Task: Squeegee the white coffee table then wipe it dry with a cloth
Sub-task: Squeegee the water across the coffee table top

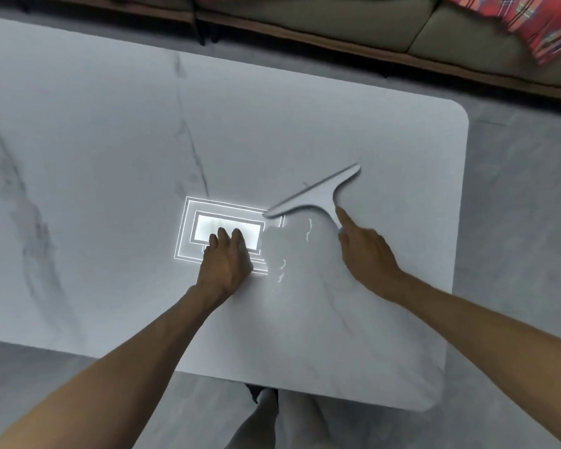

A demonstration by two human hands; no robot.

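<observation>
The white marble-veined coffee table (110, 150) fills most of the head view. A pale grey T-shaped squeegee (314, 193) lies with its blade slanted on the tabletop right of centre. My right hand (366, 251) grips its handle from below, index finger stretched along the stem. My left hand (227, 264) rests on the table left of the squeegee, its fingers lying over a bright reflection of a ceiling light (221, 222). Thin streaks of water (309, 230) glint between my two hands. No cloth is visible on the table.
A beige sofa (337, 24) runs along the far side, with a red plaid blanket (538, 24) draped at its right end. Grey floor (515, 205) surrounds the table's rounded right end and near edge. My legs (272, 416) stand at the near edge.
</observation>
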